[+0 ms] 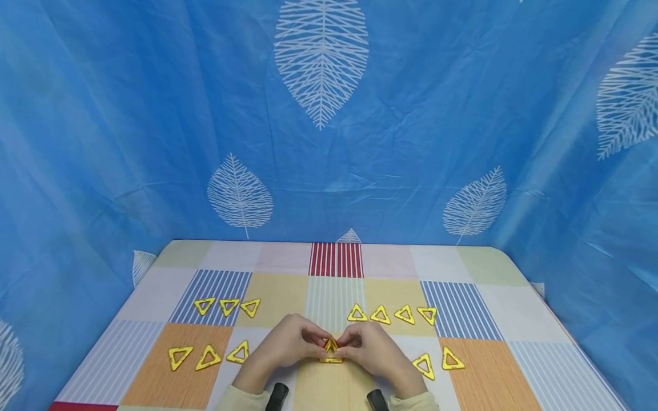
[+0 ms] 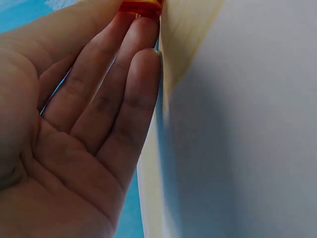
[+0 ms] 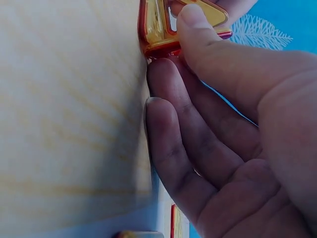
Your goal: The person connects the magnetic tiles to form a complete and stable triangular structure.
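At the front middle of the table, several yellow see-through triangle tiles (image 1: 331, 359) stand together as a small peaked shape. My left hand (image 1: 295, 342) pinches its left side between thumb and fingers. From the right, my right hand (image 1: 369, 345) grips the other side. A red-edged corner of a tile (image 2: 141, 7) shows at the left fingertips in the left wrist view. In the right wrist view the thumb presses a tilted tile (image 3: 212, 14), while another tile (image 3: 156, 22) lies against the tabletop. The fingers partly hide the shape.
Loose yellow triangle tiles lie flat in rows on both sides, such as one at the far left (image 1: 204, 306), a near left one (image 1: 208, 358), a far right one (image 1: 404, 314) and a near right one (image 1: 452, 359). A blue leaf-print curtain (image 1: 360, 188) surrounds the patchwork-covered table (image 1: 329, 394).
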A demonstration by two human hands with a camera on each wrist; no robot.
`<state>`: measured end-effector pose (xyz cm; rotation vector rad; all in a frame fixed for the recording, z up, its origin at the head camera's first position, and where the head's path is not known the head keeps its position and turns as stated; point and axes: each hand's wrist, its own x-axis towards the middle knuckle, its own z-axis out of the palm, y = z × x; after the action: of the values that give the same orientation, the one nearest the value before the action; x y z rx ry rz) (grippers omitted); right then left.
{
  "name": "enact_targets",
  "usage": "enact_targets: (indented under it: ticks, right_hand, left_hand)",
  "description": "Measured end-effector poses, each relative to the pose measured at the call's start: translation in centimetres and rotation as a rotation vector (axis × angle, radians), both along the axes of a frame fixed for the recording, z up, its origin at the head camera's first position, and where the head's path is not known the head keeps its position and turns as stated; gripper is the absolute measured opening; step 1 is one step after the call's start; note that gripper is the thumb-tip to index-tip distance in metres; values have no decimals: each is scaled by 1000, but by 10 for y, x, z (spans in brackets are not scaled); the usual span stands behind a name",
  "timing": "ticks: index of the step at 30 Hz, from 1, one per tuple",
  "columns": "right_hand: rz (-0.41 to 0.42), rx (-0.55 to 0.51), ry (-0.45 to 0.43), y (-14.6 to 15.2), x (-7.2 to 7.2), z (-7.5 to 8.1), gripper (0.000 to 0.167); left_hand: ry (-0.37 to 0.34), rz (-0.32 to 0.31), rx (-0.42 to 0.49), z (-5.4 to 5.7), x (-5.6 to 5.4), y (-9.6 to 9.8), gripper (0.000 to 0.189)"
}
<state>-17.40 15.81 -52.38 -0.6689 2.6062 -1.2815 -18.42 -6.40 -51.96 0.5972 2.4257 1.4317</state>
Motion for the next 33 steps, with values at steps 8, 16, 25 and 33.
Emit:
enact_targets:
  ticks: [8,16,25,33]
  right_hand:
    - [8,1,20,0,-1,1,10]
    - [13,-56,-66,2,-1,1,23]
    - [17,-87,-73,2,-1,3,25]
    - [-22,-48,-44,3,-1,2,19]
  left_hand:
    - [24,-19,0,1,0,1,24]
    - [21,-64,28,0,-2,-4,35]
    - [-2,-157,0,1,-2,-8,63]
    - [39,-172,-54,0,-2,-8,62]
